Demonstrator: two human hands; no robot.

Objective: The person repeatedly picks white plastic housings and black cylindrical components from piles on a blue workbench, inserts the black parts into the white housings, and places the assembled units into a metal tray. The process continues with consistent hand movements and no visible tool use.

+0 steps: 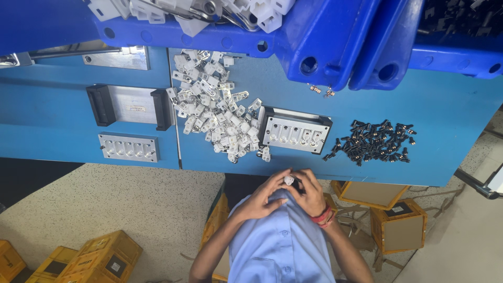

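Left hand: my left hand (260,197) is curled, fingers bent in toward my chest, the fingertips meeting the small white plastic part (288,180) from its left side.
Right hand: my right hand (311,193) is half closed, thumb and fingers pinching the same white part together with a small dark piece (296,184) just beside it; a red band sits at that wrist.
White part: held between both sets of fingertips, at the top of my hands, toward the table edge. It is too small to tell its long axis or which way it points.
Dark piece: touching the white part on its right side, mostly hidden by my fingers.
Beyond my fingertips: a metal fixture block (294,131) with a row of holes on the blue table (450,105).
Beyond and left of my hands: a heap of white parts (212,102).
Beyond and right of my hands: a pile of small black parts (373,140).
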